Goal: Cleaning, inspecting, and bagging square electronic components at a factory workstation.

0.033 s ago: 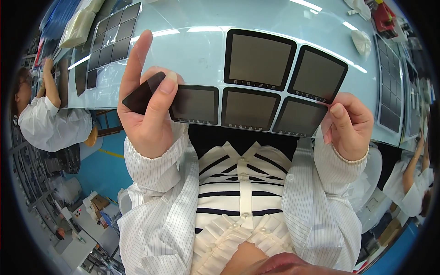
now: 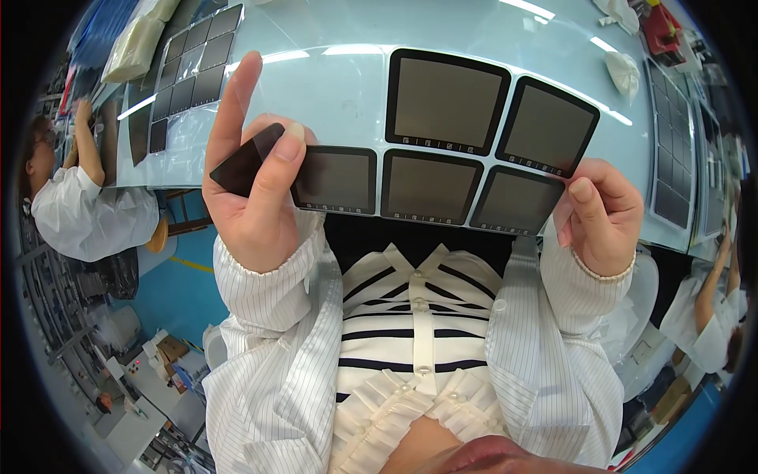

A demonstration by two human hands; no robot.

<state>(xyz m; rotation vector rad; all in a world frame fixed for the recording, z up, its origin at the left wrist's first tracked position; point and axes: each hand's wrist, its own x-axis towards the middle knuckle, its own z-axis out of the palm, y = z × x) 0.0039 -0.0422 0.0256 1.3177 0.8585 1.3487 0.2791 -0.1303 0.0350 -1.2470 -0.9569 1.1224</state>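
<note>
Between my hands is a clear film sheet carrying several dark rectangular panels (image 2: 432, 187) with black borders and small marks along their lower edges. My left hand (image 2: 257, 186) grips the sheet's left end, thumb on top and index finger stretched upward. Under that thumb a small plain dark piece (image 2: 245, 162) lies tilted across the fingers; I cannot tell whether it is joined to the sheet. My right hand (image 2: 604, 209) pinches the sheet's right edge between thumb and curled fingers, beside the lower right panel (image 2: 517, 199).
The pale blue tabletop (image 2: 316, 95) extends beyond the sheet. Another sheet of dark panels (image 2: 193, 67) lies at the far left, and a long one (image 2: 671, 150) at the right. A crumpled white bag (image 2: 624, 75) and a red container (image 2: 662, 35) are far right. People sit at both sides.
</note>
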